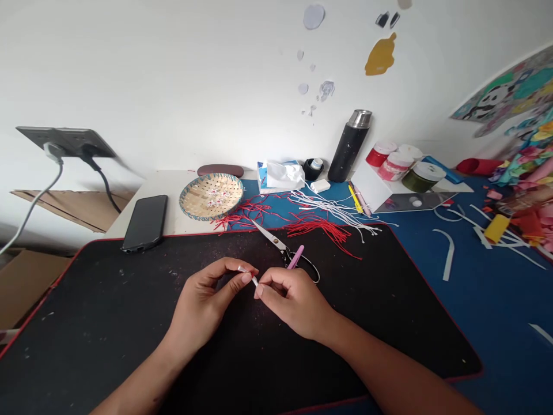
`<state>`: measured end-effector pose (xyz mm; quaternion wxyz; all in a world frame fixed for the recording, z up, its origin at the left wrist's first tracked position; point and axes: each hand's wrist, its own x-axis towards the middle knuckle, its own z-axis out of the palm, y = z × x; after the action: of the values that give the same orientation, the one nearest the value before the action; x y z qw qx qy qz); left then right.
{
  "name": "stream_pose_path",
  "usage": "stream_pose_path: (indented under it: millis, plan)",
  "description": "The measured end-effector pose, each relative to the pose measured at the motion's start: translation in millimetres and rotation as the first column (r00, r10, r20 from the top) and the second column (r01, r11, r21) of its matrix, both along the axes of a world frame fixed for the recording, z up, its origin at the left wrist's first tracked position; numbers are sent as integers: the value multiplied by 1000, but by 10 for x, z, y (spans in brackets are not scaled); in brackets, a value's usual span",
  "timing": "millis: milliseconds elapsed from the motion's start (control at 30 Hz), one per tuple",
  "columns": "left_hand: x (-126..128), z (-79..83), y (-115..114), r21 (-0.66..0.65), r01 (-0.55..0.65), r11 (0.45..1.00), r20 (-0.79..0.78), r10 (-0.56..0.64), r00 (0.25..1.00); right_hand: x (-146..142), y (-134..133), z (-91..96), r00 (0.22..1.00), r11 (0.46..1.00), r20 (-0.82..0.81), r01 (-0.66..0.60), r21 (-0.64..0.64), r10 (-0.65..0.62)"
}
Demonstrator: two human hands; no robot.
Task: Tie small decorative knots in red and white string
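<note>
Left hand (201,302): thumb and forefinger pinching one end of a short white strip (248,275), remaining fingers curled loosely inward.

Right hand (294,302): narrow pinch on the strip's other end, fingertips almost meeting those of the left hand.

Strip's place: up off the black desk mat (108,323), between both hands, partly hidden by fingertips. Material too small to tell; paper or thin plastic seems likely.

Handling: probably very light and rather soft, apt to bend or crease under hard pressure, and perhaps slippery between dry fingertips. Best hold, by judgement: flat between finger pads, close to the ends.

Nearby: tailor's scissors (270,237) lying on the mat just beyond the hands, black loop handles by the right hand, blades angled toward the far left. Across the handles, a pink stick (296,256). Beyond, loose red threads (317,230) and knotted white cords (339,210).

Rest: a woven bamboo tray (185,199) holding small white-and-pink flowers (218,199), a black smartphone (144,222), a black thermos (348,148), a tissue box (263,178), paint jars (395,164), and white paper offcuts (447,253) on a blue mat (484,314).
</note>
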<state>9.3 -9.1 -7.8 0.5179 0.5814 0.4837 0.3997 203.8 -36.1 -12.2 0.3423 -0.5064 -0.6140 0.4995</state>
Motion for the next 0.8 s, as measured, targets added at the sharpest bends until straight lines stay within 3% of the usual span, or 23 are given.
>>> stream_pose_path:
  millis: [133, 267, 367, 467, 567, 633, 733, 800]
  plan:
    - [-36, -33, 84, -81, -18, 997, 119, 28, 993, 19, -2, 13, 999, 998, -39, -20, 60, 23]
    - [-50, -65, 143, -143, -12, 990, 245, 47, 968, 93, 10, 13, 996, 997, -64, 68, 32, -66]
    - [-35, -69, 151, -179, 7, 984, 314, 51, 948, 209, 24, 43, 996, 995, 20, 82, 60, -83]
    - [-16, -53, 153, -195, 19, 981, 330, 47, 943, 351, 40, 152, 964, 983, 264, -32, 180, -17]
    - [-10, -37, 160, -205, 22, 979, 334, 49, 941, 465, 74, 303, 836, 937, 545, -238, 256, 64]
    - [-12, -34, 166, -209, 21, 978, 336, 52, 940, 510, 113, 385, 717, 911, 689, -348, 221, 107]
    - [-20, -42, 173, -219, 20, 975, 341, 57, 938, 542, 179, 441, 554, 897, 818, -426, 120, 154]
    - [-24, -50, 175, -225, 19, 974, 348, 62, 935, 554, 212, 441, 495, 898, 853, -434, 78, 166]
